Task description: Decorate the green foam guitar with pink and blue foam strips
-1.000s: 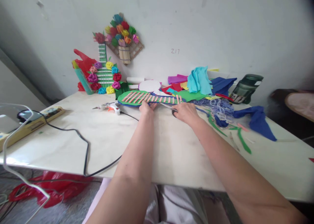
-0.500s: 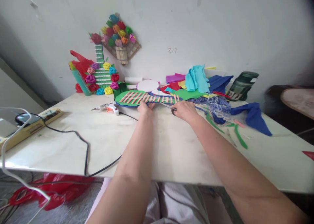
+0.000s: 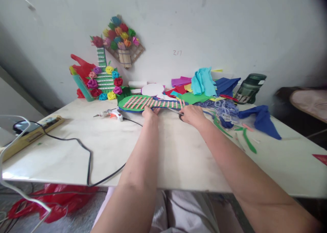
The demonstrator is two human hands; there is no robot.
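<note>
A guitar-shaped paper craft, green on top with a blue edge, lies across the table with pink strips and pale strings on it. My left hand grips its near edge, thumb on top and fingers beneath. In my right hand are scissors with a dark handle. Their blades point left along the near edge of the craft's narrow neck. Left of my left hand rests a hot glue gun with a white body.
Coloured crepe paper is heaped behind, beside tangled yarn and a dark green bottle. Green scraps lie at right. A flowered guitar craft leans at the wall. A black cord loops near a power strip.
The whole view has shifted slightly. Both hands, the scissors and the craft keep nearly the same positions relative to one another.
</note>
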